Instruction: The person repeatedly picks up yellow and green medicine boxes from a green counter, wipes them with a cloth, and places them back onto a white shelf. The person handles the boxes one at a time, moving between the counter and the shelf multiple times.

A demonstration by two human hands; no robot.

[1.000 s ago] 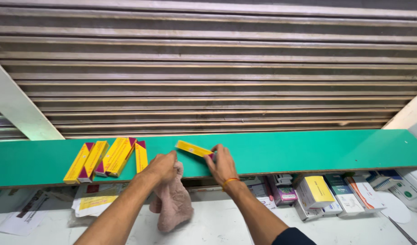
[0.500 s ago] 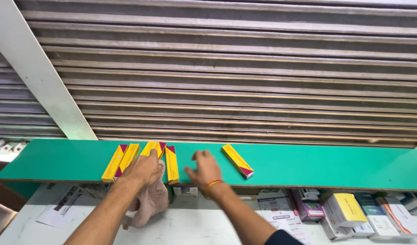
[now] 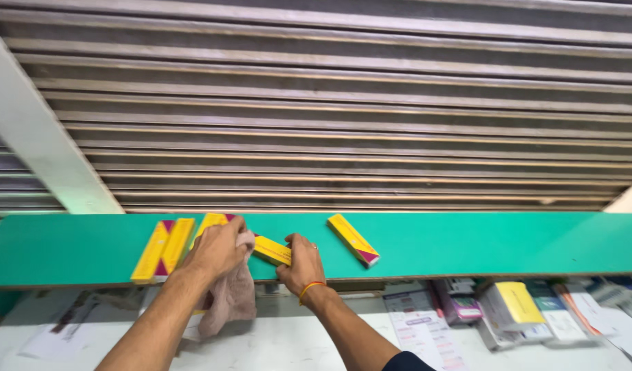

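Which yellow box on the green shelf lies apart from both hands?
The angled yellow box farthest right, alone on the green shelf; the others lie beside or under the hands.

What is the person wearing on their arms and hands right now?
Both hands are bare, no gloves. The right hand has an orange band at the wrist and a thin ring on one finger; a dark sleeve shows near the elbow. The left hand and forearm show nothing worn.

left hand: covers part of a yellow box | cloth: upper part hidden | shelf: cut off right
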